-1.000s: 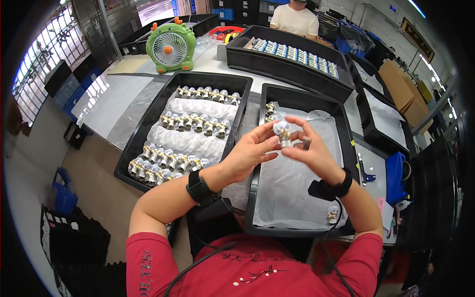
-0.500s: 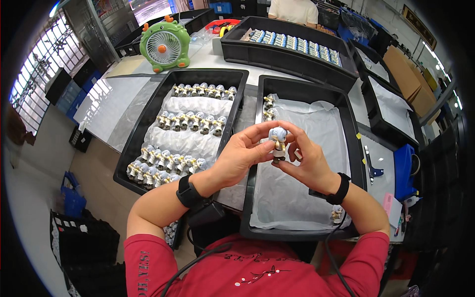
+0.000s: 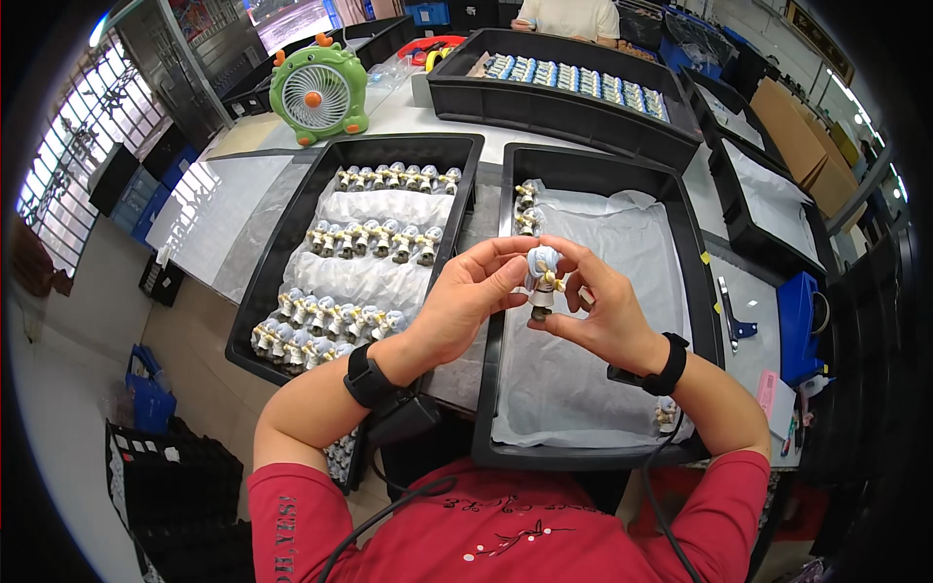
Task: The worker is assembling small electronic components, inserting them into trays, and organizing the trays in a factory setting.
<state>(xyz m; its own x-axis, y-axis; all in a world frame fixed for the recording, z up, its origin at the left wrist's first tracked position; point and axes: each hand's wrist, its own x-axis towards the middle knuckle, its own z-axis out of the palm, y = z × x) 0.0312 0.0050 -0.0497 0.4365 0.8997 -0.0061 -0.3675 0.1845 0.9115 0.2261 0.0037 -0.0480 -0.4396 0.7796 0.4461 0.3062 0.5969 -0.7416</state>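
A small figurine (image 3: 541, 284) with pale blue-grey hair, a white and gold outfit and dark feet stands upright between my hands above the right-hand tray (image 3: 498, 389). My right hand (image 3: 614, 309) grips it, with the thumb under the feet and the index finger at the head. From the other side, my left hand (image 3: 471, 296) curls round it, thumb and fingertips at its head and side. The paper-lined tray beneath holds a few like figurines (image 3: 526, 206) in its far left corner and one (image 3: 666, 414) at the near right.
To the left, a black tray (image 3: 255, 291) carries rows of similar figurines on white sheets. Behind stand a green fan (image 3: 318, 94) and a large black bin (image 3: 569, 119) of blue-white pieces. A person (image 3: 571, 17) sits beyond. Right lies a blue-handled tool (image 3: 736, 325). A cable hangs by my right wrist.
The figurine has turned a little between my fingers. My left thumb has shifted up from its front toward its head. The view has moved slightly.
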